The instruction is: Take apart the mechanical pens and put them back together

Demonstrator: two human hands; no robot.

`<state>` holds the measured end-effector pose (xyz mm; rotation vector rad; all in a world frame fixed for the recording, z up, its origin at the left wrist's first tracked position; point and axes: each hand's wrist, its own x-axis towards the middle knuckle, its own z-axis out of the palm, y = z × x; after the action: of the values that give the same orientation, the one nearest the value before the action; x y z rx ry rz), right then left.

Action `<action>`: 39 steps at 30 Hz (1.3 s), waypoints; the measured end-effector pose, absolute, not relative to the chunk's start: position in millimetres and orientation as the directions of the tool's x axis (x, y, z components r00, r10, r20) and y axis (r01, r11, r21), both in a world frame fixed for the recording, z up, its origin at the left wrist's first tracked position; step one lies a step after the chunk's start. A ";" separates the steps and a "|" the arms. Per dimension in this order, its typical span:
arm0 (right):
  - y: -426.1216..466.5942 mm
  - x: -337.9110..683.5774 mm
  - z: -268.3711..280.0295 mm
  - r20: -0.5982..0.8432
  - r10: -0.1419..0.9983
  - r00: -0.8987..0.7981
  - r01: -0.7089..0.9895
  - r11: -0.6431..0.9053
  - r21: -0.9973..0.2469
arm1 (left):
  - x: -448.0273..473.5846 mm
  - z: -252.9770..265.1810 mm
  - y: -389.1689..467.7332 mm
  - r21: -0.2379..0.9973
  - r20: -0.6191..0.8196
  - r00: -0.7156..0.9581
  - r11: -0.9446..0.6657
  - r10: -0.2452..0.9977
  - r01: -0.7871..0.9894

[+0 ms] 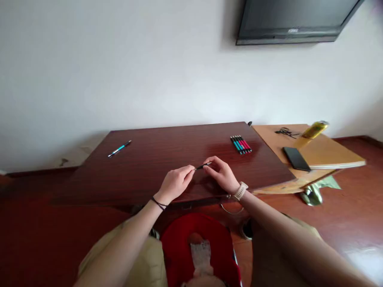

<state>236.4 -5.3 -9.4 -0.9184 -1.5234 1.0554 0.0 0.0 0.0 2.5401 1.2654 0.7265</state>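
Over the near part of the dark brown table (161, 147), both hands pinch a slim dark pen part (202, 166). My left hand (177, 180) is closed at its left end, and my right hand (222, 173) grips the right end, where a light tip shows. The fingers cover part of it, so I cannot tell whether it is a whole pen. Several teal and pink pens (241, 144) lie side by side at the right of the table. A single teal pen (119, 148) with dark and light ends lies apart at the left.
A lighter wooden table (332, 149) adjoins on the right, bearing a black phone (296, 158), a dark cable (286, 132) and a shiny yellow packet (315, 129). A red seat (176, 251) is below me. A screen (299, 20) hangs on the wall.
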 end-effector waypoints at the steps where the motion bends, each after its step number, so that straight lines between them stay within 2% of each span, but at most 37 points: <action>1: -5.0 236.6 -9.6 0.310 0.933 -0.185 0.039 0.322 -0.946 | 0.1 0.1 0.2 0.391 0.333 0.508 -0.606 0.795 0.693; 23: -2.7 237.1 -12.9 0.304 0.933 -0.194 0.021 0.314 -0.949 | 0.5 4.3 0.3 0.388 0.314 0.504 -0.593 0.805 0.706; 32: 3.5 239.2 -15.3 0.291 0.945 -0.152 0.017 0.297 -0.955 | -8.7 8.4 7.0 0.541 0.319 0.459 -0.557 0.829 0.630; 39: 8.4 246.1 -17.4 0.299 0.944 -0.138 0.072 0.311 -0.948 | -14.2 10.4 11.3 0.582 0.278 0.492 -0.553 0.825 0.597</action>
<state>246.1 8.4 -17.4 -0.9775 -1.5001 1.0163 -14.2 11.3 10.4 2.3310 1.1796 0.7565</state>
